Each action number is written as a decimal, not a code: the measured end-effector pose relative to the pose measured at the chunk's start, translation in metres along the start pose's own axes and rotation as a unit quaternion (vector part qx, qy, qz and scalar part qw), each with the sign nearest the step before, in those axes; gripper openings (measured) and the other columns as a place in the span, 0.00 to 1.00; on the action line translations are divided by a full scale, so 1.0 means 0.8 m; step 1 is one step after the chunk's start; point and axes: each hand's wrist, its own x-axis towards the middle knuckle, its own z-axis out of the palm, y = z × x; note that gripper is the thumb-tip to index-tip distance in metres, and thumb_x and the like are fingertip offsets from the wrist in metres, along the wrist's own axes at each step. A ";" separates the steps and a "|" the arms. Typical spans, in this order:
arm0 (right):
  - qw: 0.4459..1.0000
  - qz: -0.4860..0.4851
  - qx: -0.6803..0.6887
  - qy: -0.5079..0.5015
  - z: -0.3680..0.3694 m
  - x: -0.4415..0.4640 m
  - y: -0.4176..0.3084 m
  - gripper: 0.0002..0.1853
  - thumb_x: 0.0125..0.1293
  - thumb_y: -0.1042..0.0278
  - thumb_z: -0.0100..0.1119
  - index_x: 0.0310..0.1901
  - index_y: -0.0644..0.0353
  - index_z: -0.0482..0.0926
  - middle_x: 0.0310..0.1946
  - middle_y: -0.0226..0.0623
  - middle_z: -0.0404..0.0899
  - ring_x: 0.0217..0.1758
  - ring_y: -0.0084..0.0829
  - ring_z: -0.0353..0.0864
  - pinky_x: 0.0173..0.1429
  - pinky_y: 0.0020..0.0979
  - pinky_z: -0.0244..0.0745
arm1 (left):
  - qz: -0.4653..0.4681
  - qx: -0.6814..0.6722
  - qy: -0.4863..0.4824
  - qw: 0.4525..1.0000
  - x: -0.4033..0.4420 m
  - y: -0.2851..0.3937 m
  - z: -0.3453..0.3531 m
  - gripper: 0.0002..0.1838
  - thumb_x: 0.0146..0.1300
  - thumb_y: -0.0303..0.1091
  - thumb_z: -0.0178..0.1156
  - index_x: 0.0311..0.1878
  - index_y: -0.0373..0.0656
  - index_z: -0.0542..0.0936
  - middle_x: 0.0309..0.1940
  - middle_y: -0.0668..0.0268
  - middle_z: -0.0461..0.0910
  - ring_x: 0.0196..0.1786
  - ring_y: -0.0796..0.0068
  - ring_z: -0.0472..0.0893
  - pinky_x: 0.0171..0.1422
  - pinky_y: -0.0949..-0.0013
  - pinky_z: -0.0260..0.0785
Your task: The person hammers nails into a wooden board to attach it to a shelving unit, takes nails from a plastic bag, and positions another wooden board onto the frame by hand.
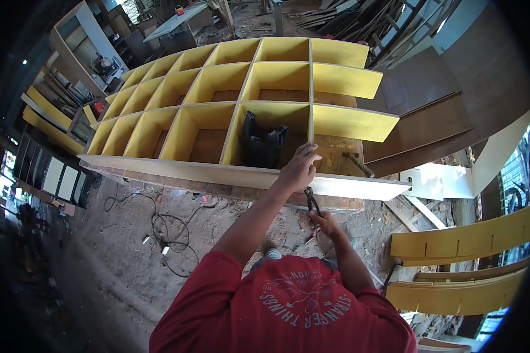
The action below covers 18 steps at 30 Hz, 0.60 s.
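A large yellow grid of open compartments (pixel 218 105) lies on a wooden workbench, with a pale long board (pixel 229 174) along its near side. My left hand (pixel 298 169) rests on the top edge of that board, where a yellow divider meets it, its fingers bent over the edge. Just below the board, my right hand (pixel 325 224) is wrapped round the handles of dark pliers (pixel 312 201), whose jaws point up at the board's outer face. A black plastic bag (pixel 264 141) sits in the compartment left of my left hand. A hammer (pixel 357 164) lies on the bench to the right.
Brown sheets (pixel 421 120) lie beyond the grid's right end. Slotted yellow boards (pixel 465 238) are stacked at the right. A black cable (pixel 169 238) is coiled on the dirt floor at the left. A white cabinet frame (pixel 91 44) stands at the back left.
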 end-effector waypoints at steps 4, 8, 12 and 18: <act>0.998 -0.032 -0.057 -0.007 -0.029 0.017 0.017 0.20 0.79 0.51 0.63 0.39 0.64 0.82 0.27 0.33 0.81 0.27 0.28 0.81 0.32 0.33 0.78 | 0.014 -0.007 0.003 1.000 -0.001 -0.006 -0.001 0.16 0.64 0.19 0.57 0.54 0.41 0.82 0.72 0.49 0.75 0.81 0.48 0.66 0.83 0.51 0.65; 1.000 -0.001 -0.014 0.002 -0.014 0.014 0.023 0.25 0.80 0.45 0.61 0.40 0.64 0.84 0.27 0.34 0.81 0.27 0.28 0.82 0.34 0.33 0.79 | 0.008 -0.013 0.004 1.000 -0.004 -0.002 0.000 0.15 0.64 0.19 0.58 0.53 0.41 0.82 0.73 0.49 0.74 0.81 0.47 0.66 0.83 0.51 0.65; 0.997 0.033 0.074 0.017 0.030 -0.016 0.004 0.30 0.82 0.39 0.55 0.48 0.67 0.83 0.27 0.37 0.82 0.26 0.31 0.83 0.34 0.34 0.81 | -0.005 -0.011 0.002 1.000 -0.006 0.005 0.000 0.15 0.65 0.20 0.57 0.54 0.41 0.82 0.73 0.49 0.73 0.82 0.47 0.66 0.82 0.51 0.66; 0.991 0.037 0.122 0.028 0.062 -0.011 0.001 0.31 0.83 0.40 0.51 0.56 0.68 0.81 0.28 0.38 0.82 0.27 0.33 0.85 0.33 0.36 0.82 | -0.001 -0.004 -0.001 1.000 -0.005 0.000 0.004 0.14 0.65 0.20 0.58 0.53 0.41 0.83 0.73 0.49 0.73 0.82 0.48 0.66 0.82 0.52 0.67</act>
